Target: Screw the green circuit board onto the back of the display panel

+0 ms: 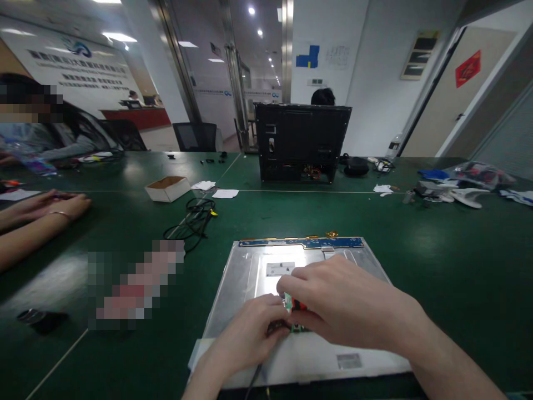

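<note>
A small green circuit board (295,312) is sitting over the middle of the flat metal panel (250,266) on the green worktop (416,239). The left hand (250,330) and right hand (341,303) are both pinching it; gripping gently by its edges is probably working best

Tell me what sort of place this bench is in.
Probably an electronics repair or assembly workshop inside an office. Both hands, left hand and right hand, hold a small circuit board over a bare metal display panel; an opened black chassis stands on the green table, with loose cables.
</note>
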`<action>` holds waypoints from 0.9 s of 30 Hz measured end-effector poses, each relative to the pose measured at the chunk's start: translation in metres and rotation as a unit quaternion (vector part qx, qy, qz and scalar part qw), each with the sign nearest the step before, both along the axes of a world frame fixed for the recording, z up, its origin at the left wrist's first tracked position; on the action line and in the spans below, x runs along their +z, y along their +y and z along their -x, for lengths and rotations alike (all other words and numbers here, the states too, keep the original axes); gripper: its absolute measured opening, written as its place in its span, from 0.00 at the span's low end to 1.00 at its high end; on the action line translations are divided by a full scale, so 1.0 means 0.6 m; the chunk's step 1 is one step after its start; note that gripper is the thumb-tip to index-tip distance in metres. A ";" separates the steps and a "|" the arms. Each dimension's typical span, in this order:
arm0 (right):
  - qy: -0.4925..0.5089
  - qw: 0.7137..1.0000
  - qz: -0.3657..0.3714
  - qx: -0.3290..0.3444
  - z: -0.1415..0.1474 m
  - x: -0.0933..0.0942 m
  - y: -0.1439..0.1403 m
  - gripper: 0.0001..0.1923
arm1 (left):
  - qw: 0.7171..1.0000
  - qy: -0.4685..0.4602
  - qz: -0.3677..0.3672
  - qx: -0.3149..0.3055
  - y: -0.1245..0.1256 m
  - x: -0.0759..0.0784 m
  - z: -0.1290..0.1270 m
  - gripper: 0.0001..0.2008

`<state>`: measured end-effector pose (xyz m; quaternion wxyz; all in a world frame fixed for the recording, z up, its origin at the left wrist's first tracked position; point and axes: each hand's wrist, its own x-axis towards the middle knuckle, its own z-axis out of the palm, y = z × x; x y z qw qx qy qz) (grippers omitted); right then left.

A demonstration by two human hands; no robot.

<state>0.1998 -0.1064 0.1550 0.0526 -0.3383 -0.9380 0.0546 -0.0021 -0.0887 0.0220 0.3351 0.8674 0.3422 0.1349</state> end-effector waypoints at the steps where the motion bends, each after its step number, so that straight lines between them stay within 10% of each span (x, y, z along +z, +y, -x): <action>1: 0.001 1.000 -0.003 0.002 0.000 -0.001 0.000 0.04 | 1.000 -0.001 -0.001 0.002 0.000 -0.002 0.001 0.08; 27: -0.011 1.000 -0.013 0.011 0.010 -0.009 0.000 0.02 | 1.000 0.000 0.005 0.019 -0.002 0.014 -0.007 0.06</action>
